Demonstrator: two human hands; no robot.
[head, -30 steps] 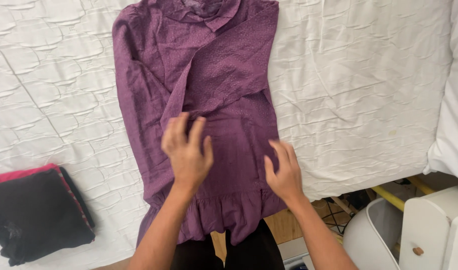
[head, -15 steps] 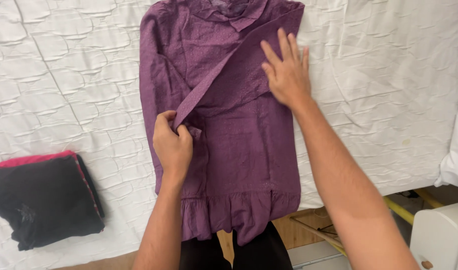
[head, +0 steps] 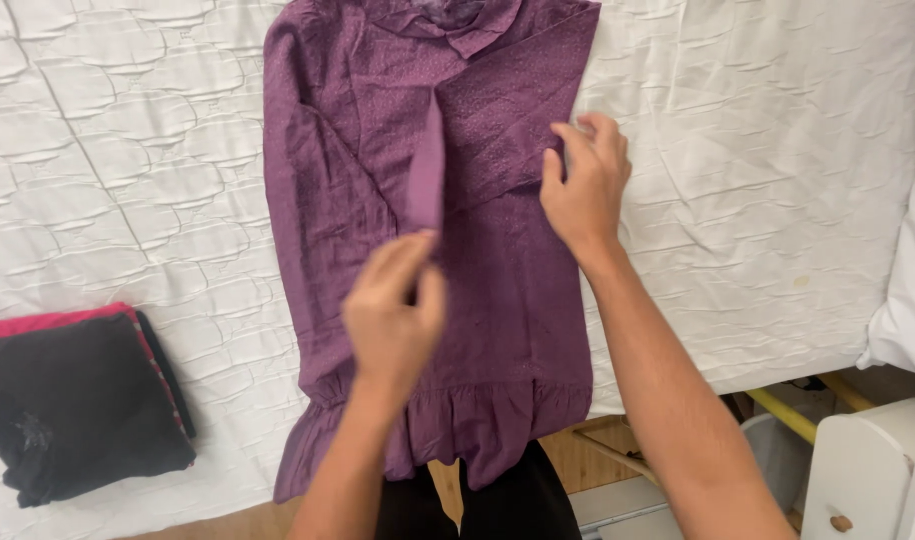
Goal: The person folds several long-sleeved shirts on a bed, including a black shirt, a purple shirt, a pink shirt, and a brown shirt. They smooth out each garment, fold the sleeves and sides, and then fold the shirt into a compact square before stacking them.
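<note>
A purple long-sleeved dress [head: 478,300] lies flat, front up, on a white quilted bedcover [head: 128,150], its collar at the far edge of view and its ruffled hem hanging over the near edge of the bed. One sleeve is already laid across the chest, running from the shoulder on the right of the picture down to the middle of the body; the other sleeve lies straight along the garment's left side, not yet turned in. The left hand [head: 393,315] pinches the cuff end of the crossed sleeve between thumb and fingers, closed on the cloth near the waist. The right hand [head: 583,190] grips the folded edge at the dress's right side, fingers curled over the fabric. Judged from this, the folding appears to be at an early stage: one sleeve is in, while the second sleeve and the body folds are left. To the left on the bedcover, well apart, sits a stack of folded dark clothes [head: 73,400] with a red edge. A white cabinet [head: 868,470] stands beside the bed at lower right.
</note>
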